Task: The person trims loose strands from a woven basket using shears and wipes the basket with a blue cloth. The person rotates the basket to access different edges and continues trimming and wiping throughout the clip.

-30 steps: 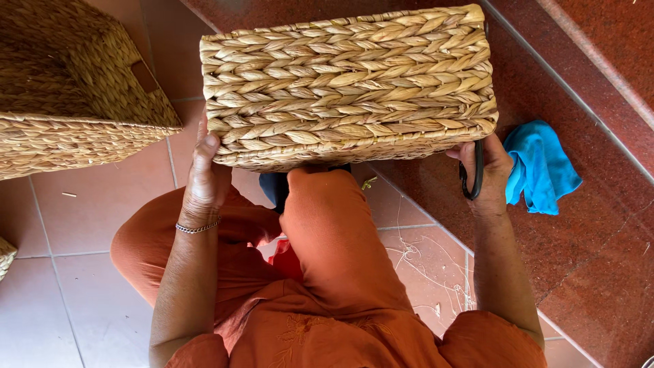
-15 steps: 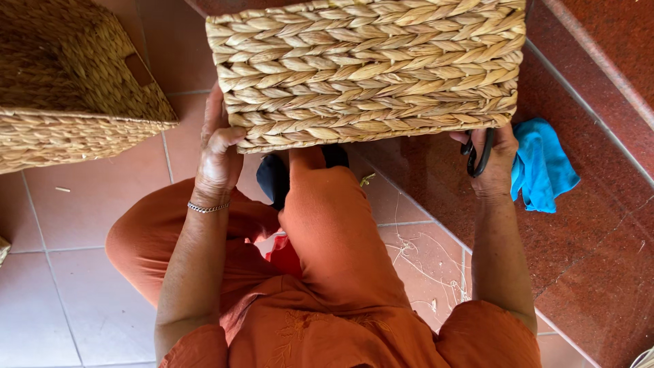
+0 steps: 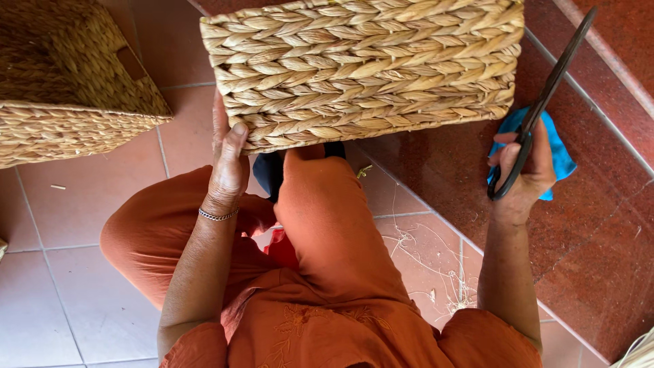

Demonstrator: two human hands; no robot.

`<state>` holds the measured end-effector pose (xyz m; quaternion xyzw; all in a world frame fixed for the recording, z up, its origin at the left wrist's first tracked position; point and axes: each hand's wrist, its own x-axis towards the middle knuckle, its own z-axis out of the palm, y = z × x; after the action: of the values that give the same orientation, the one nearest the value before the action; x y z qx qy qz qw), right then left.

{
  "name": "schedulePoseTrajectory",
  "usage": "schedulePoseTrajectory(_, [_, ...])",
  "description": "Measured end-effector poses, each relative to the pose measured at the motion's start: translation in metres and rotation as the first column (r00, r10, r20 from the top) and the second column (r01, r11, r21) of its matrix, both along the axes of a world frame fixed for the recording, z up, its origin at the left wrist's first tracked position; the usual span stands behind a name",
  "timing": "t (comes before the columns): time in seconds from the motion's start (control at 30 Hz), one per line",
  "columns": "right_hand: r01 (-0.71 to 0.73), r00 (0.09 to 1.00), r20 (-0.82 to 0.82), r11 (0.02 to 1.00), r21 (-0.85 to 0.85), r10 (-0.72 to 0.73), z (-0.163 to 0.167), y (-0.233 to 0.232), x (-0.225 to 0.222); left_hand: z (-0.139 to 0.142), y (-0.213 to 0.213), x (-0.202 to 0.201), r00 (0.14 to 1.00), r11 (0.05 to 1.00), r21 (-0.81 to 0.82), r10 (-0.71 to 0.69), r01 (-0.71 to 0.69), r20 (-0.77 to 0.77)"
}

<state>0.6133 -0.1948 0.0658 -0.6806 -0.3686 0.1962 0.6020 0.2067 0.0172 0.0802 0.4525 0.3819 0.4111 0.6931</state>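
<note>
The left hand [image 3: 227, 160] gripped the woven basket [image 3: 361, 68] by its lower corner; the right hand [image 3: 524, 174] was closed on black scissors [image 3: 541, 102] (blades raised). A blue cloth [image 3: 560, 153] lay behind it.

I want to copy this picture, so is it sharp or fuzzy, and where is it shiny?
Head view: soft daylight, mostly sharp; the basket weave shows crisply, the scissors in the right hand look slightly smeared; the dark red step has a dull sheen; no hard shadows.
</note>
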Motion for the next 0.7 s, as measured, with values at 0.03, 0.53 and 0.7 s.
schedulePoseTrajectory(0.03, [0.011, 0.999, 0.042, 1.0, -0.008, -0.011, 0.005, -0.005, -0.003, -0.001, -0.002, 0.0, 0.999, 1.0, 0.026, 0.004, -0.002, -0.049])
schedulePoseTrajectory(0.53, [-0.173, 0.777, 0.558, 0.951, -0.256, 0.291, 0.05, -0.007, -0.076, -0.03, -0.008, -0.011, 0.99, 0.992, 0.122, -0.02, 0.037, -0.138])
schedulePoseTrajectory(0.7, [-0.119, 0.67, 0.688, 0.955, -0.273, 0.28, 0.053, 0.001, -0.088, -0.034, -0.003, -0.008, 0.99, 0.989, 0.148, 0.001, 0.019, -0.14])
